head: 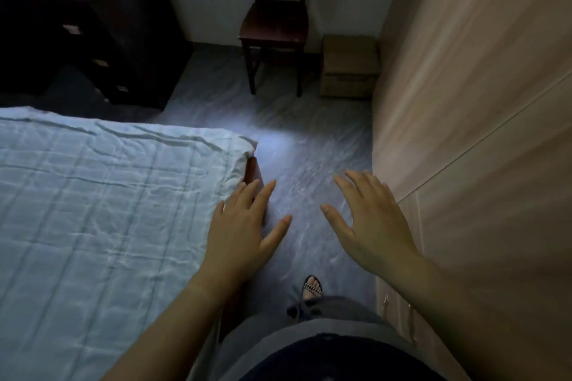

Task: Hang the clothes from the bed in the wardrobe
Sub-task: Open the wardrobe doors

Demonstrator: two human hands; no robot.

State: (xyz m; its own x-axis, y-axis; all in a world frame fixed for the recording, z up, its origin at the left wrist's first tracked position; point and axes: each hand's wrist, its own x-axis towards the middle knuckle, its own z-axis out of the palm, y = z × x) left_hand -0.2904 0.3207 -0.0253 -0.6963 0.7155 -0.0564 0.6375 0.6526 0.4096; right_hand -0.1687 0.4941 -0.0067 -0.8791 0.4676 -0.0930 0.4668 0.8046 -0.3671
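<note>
Left hand (244, 226) hangs over the bed's (93, 195) right edge. Right hand (371, 226) is right of the bed, close to the wardrobe's (479, 102) wooden front. Each grip is open, fingers spread. Beyond the bed stand a dark chest of drawers (130, 40), a wooden chair (274, 25) and a small tan cabinet (349, 68). The bed's left side is cut off, and a wrinkled pale-blue sheet covers what shows.
</note>
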